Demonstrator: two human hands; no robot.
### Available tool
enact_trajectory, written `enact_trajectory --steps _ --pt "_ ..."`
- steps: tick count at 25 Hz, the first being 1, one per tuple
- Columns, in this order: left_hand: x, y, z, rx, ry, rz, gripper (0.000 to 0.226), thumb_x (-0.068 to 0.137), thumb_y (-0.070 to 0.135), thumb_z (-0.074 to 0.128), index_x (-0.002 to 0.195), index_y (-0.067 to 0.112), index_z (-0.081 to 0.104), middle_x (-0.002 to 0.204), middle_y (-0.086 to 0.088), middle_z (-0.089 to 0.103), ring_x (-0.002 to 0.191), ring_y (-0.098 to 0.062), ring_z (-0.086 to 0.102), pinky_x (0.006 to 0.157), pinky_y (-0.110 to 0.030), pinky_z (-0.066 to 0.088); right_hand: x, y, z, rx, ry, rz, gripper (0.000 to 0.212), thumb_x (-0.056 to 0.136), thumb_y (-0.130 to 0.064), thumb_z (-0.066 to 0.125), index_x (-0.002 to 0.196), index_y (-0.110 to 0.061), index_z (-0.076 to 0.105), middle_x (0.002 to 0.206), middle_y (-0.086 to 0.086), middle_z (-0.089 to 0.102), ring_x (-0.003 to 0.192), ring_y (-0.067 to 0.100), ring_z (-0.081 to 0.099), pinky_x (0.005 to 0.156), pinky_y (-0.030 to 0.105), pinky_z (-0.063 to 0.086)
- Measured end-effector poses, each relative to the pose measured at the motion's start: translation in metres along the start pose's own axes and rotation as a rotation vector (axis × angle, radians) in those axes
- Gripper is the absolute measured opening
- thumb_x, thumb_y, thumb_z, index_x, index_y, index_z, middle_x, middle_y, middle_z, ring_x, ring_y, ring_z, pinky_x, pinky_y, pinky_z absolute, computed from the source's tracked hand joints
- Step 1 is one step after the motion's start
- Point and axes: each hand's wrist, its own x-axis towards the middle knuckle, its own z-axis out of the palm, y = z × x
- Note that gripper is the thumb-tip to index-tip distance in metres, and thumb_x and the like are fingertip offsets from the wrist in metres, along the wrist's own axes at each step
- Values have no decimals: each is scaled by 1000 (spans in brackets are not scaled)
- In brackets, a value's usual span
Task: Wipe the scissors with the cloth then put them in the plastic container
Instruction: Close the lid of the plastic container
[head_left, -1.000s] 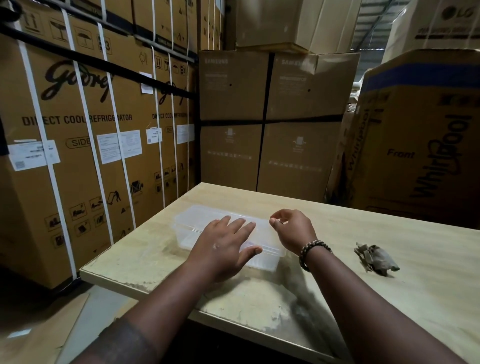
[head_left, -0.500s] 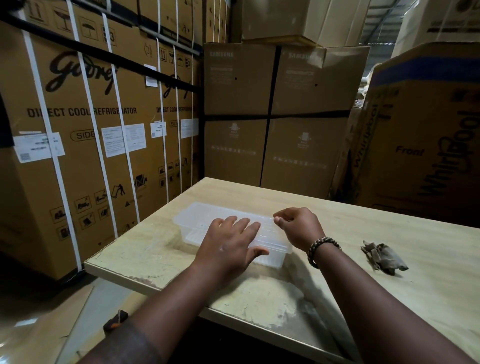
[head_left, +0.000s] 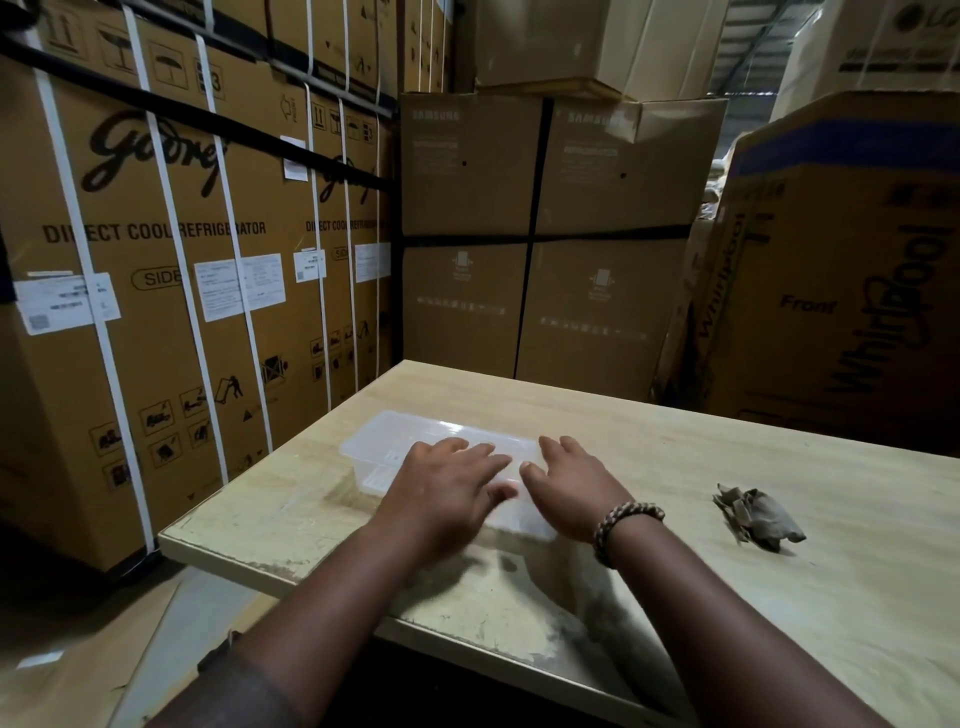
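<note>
The left forearm (head_left: 332, 597) comes in bare from the lower left, with the edge of a dark sleeve (head_left: 244, 691) near the elbow. The right forearm (head_left: 701, 597) comes in bare from the lower right, so the two converge toward the wrists. The left hand (head_left: 447, 493) lies palm down with fingers straight and a little spread, its outline slightly blurred. The right hand (head_left: 571, 488) lies palm down just beside it, fingers likewise stretched forward, and the thumbs point inward with their tips close together.
</note>
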Motion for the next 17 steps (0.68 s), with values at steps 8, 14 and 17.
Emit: enact_trajectory --steps 8,14,17 --pt "34 -47 -18 41 -290 -565 85 93 79 13 164 33 21 174 -5 13 160 -32 10 125 -54 15 2 2 7 -95 -35 19 62 97 -49 24 150 -16 33 147 15 40 127 33 47 104 49 45" --pt "39 -50 -21 47 -363 -558 85 93 79 18 165 33 18 174 -5 11 159 -30 14 123 -54 18 2 4 12 36 -19 21 62 99 -47 27 153 -16 27 157 12 27 123 32 54 102 45 48" --pt "39 -51 -19 61 -364 -576 83 95 78 17 165 33 15 175 -4 8 160 -28 11 125 -52 17 -1 3 12 88 -19 27 67 98 -50 28 157 -19 22 167 6 13 140 33 42 111 47 41"
